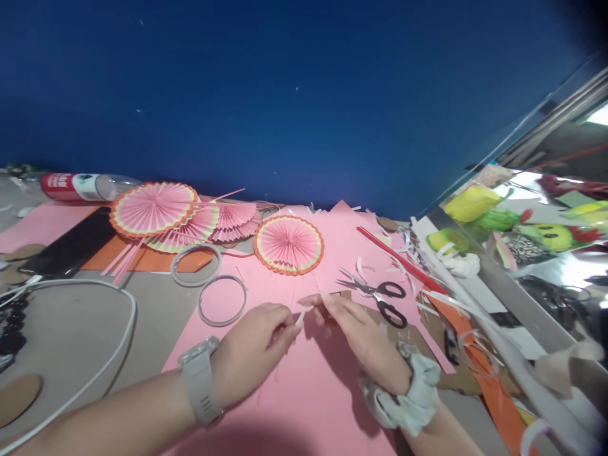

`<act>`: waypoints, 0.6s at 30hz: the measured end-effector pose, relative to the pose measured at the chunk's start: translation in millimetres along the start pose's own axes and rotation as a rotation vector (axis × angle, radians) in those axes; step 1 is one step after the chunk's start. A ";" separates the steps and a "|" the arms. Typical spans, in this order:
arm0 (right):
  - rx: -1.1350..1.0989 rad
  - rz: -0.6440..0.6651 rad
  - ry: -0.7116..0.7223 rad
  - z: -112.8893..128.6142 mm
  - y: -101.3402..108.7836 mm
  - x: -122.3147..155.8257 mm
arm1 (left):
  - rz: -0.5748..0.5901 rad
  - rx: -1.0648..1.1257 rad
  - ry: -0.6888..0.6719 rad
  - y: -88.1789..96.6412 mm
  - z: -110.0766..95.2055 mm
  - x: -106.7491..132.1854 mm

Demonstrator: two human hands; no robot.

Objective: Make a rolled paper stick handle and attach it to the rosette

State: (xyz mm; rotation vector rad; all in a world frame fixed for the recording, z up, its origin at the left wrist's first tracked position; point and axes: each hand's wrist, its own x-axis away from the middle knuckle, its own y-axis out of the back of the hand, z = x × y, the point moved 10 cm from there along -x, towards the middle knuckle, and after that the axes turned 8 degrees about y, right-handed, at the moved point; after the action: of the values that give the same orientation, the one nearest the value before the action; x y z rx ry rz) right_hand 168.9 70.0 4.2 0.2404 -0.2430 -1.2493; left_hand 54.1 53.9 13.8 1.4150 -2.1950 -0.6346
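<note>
Between my two hands is a small white strip (pixel 302 315), perhaps tape or paper. My left hand (pixel 259 345) pinches its lower end between thumb and fingers. My right hand (pixel 354 329) has its fingertips closed at the strip's upper end. Both hands are over a large sheet of pink paper (pixel 304 405). Just beyond them lies a pleated pink paper rosette (pixel 289 246) with an orange and cream rim. Scissors with black handles (pixel 380 294) rest to the right of my right hand. Two tape rolls (pixel 223 301) lie beyond my left hand.
More pleated rosettes (pixel 154 209) overlap at the back left, near a plastic bottle (pixel 71 187) and a black phone (pixel 71 244). A white cable (pixel 128 335) curves across the left. Red strips (pixel 399 258), orange paper (pixel 479 367) and scraps lie right. A blue panel (pixel 285 114) stands behind.
</note>
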 end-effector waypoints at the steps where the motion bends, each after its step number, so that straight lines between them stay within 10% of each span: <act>1: 0.086 -0.037 0.019 2.1 4.4 0.0 | 0.000 0.039 0.011 -2.2 1.5 0.0; 5: 0.266 -0.176 0.128 14.7 15.7 1.7 | -0.022 0.136 0.047 -5.0 7.3 2.7; 18: 0.195 -0.039 0.263 17.3 7.4 -3.3 | 0.027 0.396 0.040 -13.4 17.5 3.3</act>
State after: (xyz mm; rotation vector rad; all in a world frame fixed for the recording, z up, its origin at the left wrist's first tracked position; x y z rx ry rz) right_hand 169.2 74.6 22.7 0.5758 -0.1330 -1.2184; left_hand 52.0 48.3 -7.7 1.5639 -2.3928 -0.1612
